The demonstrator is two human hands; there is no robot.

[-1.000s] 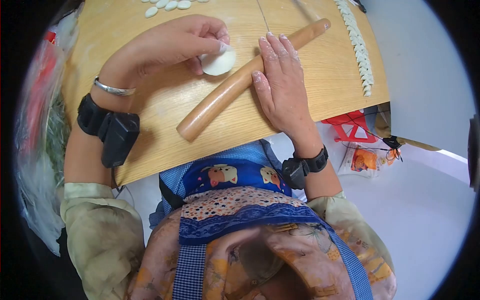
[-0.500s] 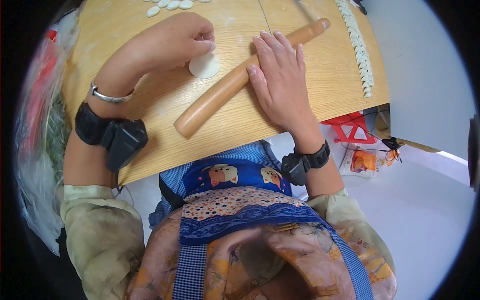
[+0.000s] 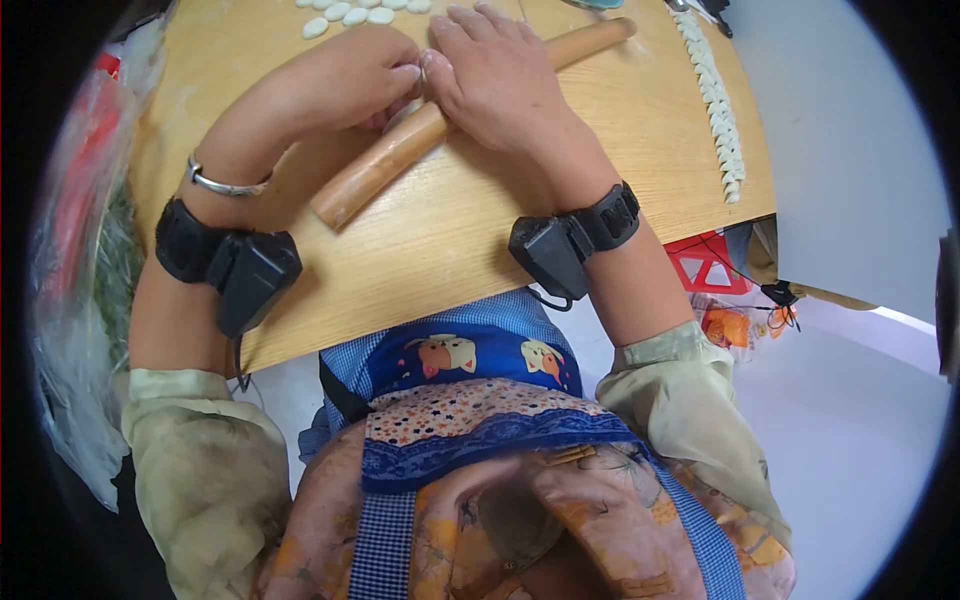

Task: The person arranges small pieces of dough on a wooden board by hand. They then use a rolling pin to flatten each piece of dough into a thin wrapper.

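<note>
A wooden rolling pin (image 3: 385, 165) lies diagonally across the table, over a thin round dough wrapper. Only a pale sliver of the dough wrapper (image 3: 434, 152) shows beside the pin; the rest is hidden under the pin and my hands. My right hand (image 3: 505, 85) rests palm down on the middle of the pin, its floury fingers stretched out beyond it. Just left of the pin, my left hand (image 3: 350, 75) is closed, thumb and fingers pinched at the wrapper's edge. Its fingertips are partly hidden, close to my right thumb.
Several small flattened dough discs (image 3: 355, 16) lie at the far edge of view. A long overlapping row of white dough pieces (image 3: 715, 100) runs down the right side of the wooden table (image 3: 640, 160). Plastic bags (image 3: 75, 300) hang at the left; a red stool (image 3: 708, 265) stands below right.
My right hand has moved left and away from me, bringing the rolling pin over the dough wrapper that lay beside it. My left hand stays nearly in place, still pinching.
</note>
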